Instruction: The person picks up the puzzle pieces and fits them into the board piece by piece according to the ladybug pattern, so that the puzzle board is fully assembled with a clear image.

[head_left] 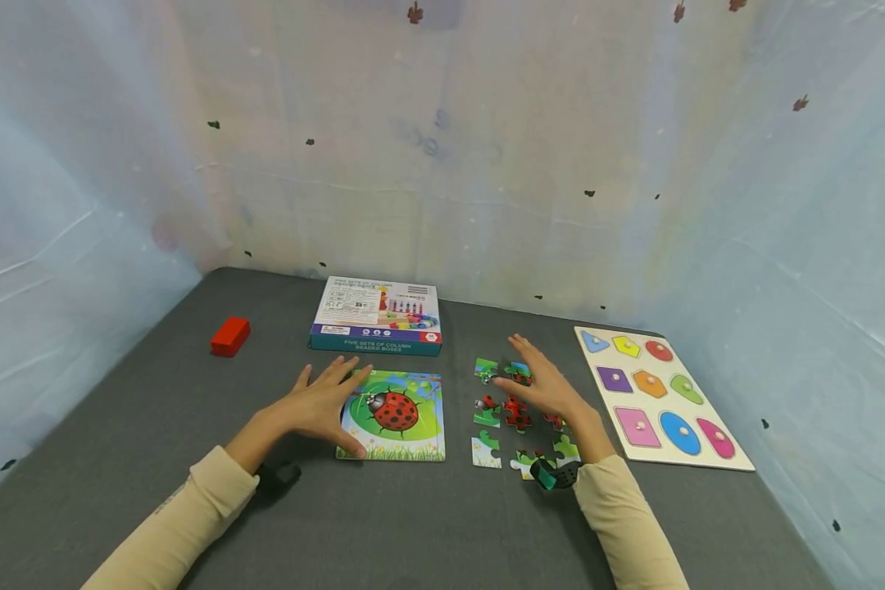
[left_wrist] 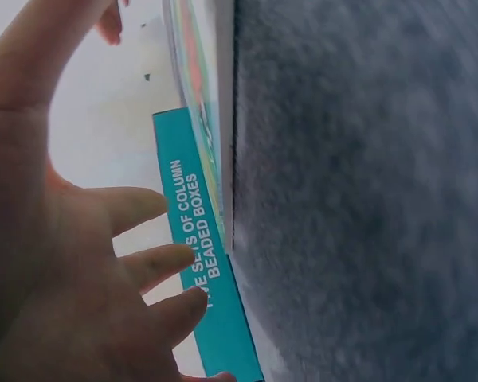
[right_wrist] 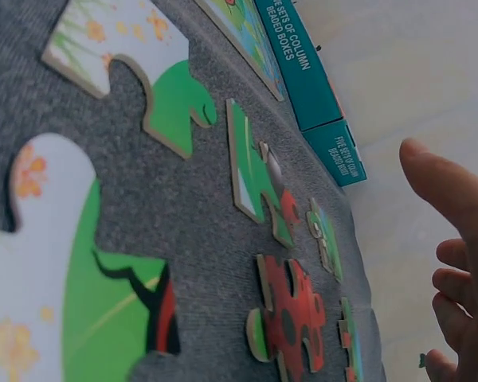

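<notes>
A square ladybug picture board [head_left: 406, 426] lies flat on the dark grey table. Over its left edge my left hand [head_left: 317, 407] is spread, fingers extended; whether it touches the board I cannot tell. To the right, several loose jigsaw pieces lie apart from one another, among them a red spotted piece [right_wrist: 291, 318] and a white and green corner piece [head_left: 486, 450]. Above these pieces hovers my right hand [head_left: 548, 385], its fingers stretched out and nothing in its grasp. In the right wrist view its thumb [right_wrist: 446, 183] stands clear of the pieces.
Behind the board lies a teal and white box [head_left: 376, 315] labelled as column beaded boxes. A red block [head_left: 231, 337] is at the far left. On the right rests a wooden board of knobbed coloured shapes [head_left: 664, 397]. Pale plastic sheeting [head_left: 442, 164] hangs along the table's back.
</notes>
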### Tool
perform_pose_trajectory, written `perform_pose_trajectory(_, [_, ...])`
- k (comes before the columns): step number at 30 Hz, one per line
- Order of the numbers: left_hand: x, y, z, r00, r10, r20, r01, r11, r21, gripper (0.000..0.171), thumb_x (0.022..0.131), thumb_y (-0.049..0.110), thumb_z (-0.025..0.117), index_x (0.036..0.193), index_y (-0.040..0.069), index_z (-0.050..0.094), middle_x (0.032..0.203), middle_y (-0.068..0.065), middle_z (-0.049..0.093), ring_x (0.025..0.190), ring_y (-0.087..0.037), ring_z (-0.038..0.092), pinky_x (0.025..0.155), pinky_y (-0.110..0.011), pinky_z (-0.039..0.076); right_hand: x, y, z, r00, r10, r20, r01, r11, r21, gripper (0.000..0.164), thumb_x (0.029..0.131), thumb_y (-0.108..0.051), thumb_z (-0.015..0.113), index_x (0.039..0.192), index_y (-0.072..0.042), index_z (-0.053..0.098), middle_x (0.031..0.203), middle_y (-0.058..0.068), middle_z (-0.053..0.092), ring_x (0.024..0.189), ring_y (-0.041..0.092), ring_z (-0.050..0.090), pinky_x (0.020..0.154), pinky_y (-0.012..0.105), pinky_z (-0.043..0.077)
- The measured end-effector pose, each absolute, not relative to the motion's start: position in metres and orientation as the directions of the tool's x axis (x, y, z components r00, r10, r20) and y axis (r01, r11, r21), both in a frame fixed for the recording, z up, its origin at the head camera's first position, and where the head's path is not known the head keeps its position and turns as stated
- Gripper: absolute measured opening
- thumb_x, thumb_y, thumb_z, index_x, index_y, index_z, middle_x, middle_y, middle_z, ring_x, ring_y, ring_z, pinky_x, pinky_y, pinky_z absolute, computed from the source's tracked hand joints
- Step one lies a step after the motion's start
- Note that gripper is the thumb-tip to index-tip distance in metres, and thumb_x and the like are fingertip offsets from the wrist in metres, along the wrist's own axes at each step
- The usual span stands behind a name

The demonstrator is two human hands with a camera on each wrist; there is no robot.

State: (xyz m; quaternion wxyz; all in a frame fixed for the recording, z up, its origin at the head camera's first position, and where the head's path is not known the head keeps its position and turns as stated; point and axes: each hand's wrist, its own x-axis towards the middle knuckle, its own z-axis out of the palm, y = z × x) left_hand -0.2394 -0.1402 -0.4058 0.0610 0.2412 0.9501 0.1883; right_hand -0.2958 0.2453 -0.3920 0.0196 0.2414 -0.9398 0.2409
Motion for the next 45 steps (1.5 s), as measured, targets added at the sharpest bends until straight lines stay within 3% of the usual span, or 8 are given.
perform_pose_trajectory(11, [-0.240, -0.140, -0.406, -0.862, 0.506, -0.041, 0.449, 0.797, 0.403, 0.119, 0.056, 0.064, 0.078, 0.146, 0.004, 0.028, 0.153, -0.017, 0.019, 0.140, -0.040, 0.009, 0.099, -0.071, -0.003, -0.302, 0.242, -0.403, -0.885, -0.448, 0.123, -0.449, 0.758, -0.473, 0.081, 0.087, -0.043, 0.061, 0.150, -0.011, 0.020, 0.154, 0.015, 0.017, 0.139, 0.035, 0.016, 0.105, 0.060, 0.021])
perform_pose_trajectory(17, [-0.241, -0.139, -0.407, -0.852, 0.523, -0.036, 0.461, 0.779, 0.424, 0.117, 0.057, 0.063, 0.078, 0.145, 0.003, 0.029, 0.152, -0.017, 0.020, 0.140, -0.039, 0.011, 0.098, -0.071, -0.004, -0.308, 0.242, -0.409, -0.867, -0.475, 0.147, -0.486, 0.746, -0.456, 0.078, 0.088, -0.037, 0.063, 0.148, -0.005, 0.024, 0.151, 0.019, 0.022, 0.137, 0.038, 0.023, 0.103, 0.058, 0.026])
perform_pose_trajectory(30, [-0.240, -0.143, -0.412, -0.852, 0.510, -0.120, 0.404, 0.784, 0.471, 0.129, 0.052, 0.061, 0.082, 0.148, 0.002, 0.020, 0.153, -0.024, 0.009, 0.138, -0.042, 0.012, 0.101, -0.068, -0.006, -0.315, 0.228, -0.423, -0.835, -0.529, 0.149, -0.538, 0.731, -0.419, 0.062, 0.089, -0.027, 0.063, 0.138, 0.003, 0.040, 0.142, 0.026, 0.036, 0.131, 0.042, 0.032, 0.103, 0.056, 0.028])
perform_pose_trajectory(37, [-0.240, -0.146, -0.412, -0.842, 0.524, -0.131, 0.413, 0.780, 0.471, 0.130, 0.052, 0.062, 0.081, 0.148, 0.001, 0.017, 0.153, -0.022, 0.009, 0.140, -0.039, 0.009, 0.102, -0.067, -0.004, -0.318, 0.224, -0.429, -0.816, -0.527, 0.237, -0.577, 0.723, -0.381, 0.050, 0.090, -0.023, 0.063, 0.131, 0.002, 0.050, 0.129, 0.020, 0.049, 0.119, 0.036, 0.048, 0.096, 0.050, 0.039])
perform_pose_trajectory(45, [-0.241, -0.152, -0.408, -0.827, 0.546, -0.137, 0.423, 0.763, 0.488, 0.129, 0.056, 0.059, 0.081, 0.147, -0.003, 0.015, 0.153, -0.022, 0.010, 0.140, -0.040, 0.008, 0.102, -0.067, -0.001, -0.317, 0.214, -0.427, -0.799, -0.525, 0.294, -0.602, 0.707, -0.371, 0.048, 0.089, -0.018, 0.065, 0.129, 0.003, 0.051, 0.123, 0.018, 0.049, 0.112, 0.032, 0.050, 0.091, 0.047, 0.042])
